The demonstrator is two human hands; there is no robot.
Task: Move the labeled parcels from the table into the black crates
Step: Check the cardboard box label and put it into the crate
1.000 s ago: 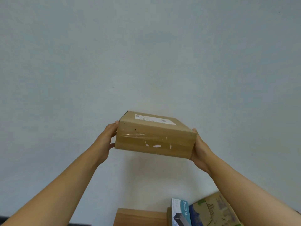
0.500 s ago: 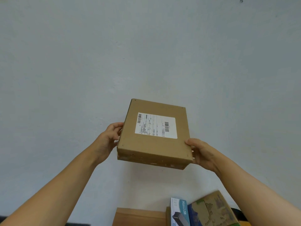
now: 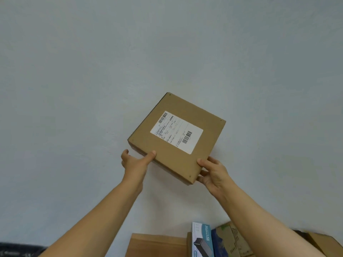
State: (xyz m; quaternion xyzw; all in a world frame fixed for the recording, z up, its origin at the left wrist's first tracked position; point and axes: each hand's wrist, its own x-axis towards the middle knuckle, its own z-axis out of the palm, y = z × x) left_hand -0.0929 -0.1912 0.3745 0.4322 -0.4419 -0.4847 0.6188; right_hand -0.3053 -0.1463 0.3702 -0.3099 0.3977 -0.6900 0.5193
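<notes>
A flat brown cardboard parcel [image 3: 178, 145] with a white barcode label [image 3: 176, 133] on its upper face is held up in front of a pale wall. My left hand [image 3: 134, 161] grips its near left edge, thumb on top. My right hand [image 3: 213, 172] grips the near right corner, thumb on top and fingers underneath. The parcel is turned so one corner points down toward me. No black crate can be made out in view.
Along the bottom edge stand more boxes: a plain brown carton [image 3: 157, 244], a teal and white USB box [image 3: 202, 240] upright, and a printed cardboard box [image 3: 230, 240] behind my right forearm. A dark object [image 3: 16, 251] shows at the bottom left corner.
The parcel tipped its labeled face toward me, then rotated clockwise and shifted right. Both hands moved from its sides to its near edge and corner.
</notes>
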